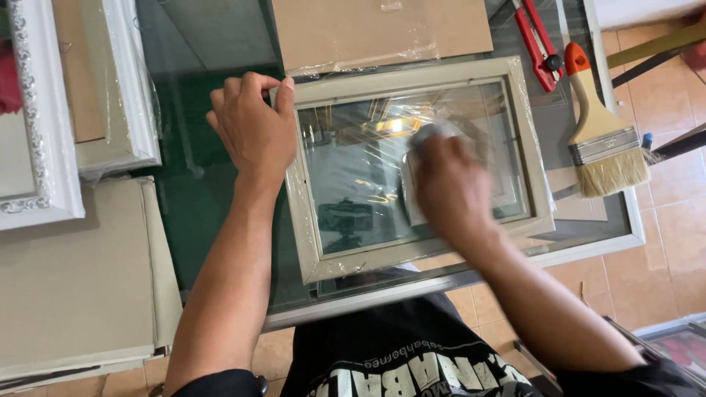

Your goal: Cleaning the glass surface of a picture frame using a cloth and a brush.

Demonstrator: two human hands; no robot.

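Right hand [446, 184] blurred, curled around a pale cloth [423, 140], pressed on the glass of a grey picture frame [312, 220]. Frame lies flat on the glass-topped bench [220, 191], wrapped in clear film, directly ahead of the person. Left hand [251, 125] grips the frame's upper left corner, fingers hooked over the edge. Right of the frame: a paintbrush [599, 132] with wooden handle, orange tip. Beyond it, a red tool [535, 40]. Farther back, a brown board [379, 29]. Far left, a white ornate frame [37, 117].
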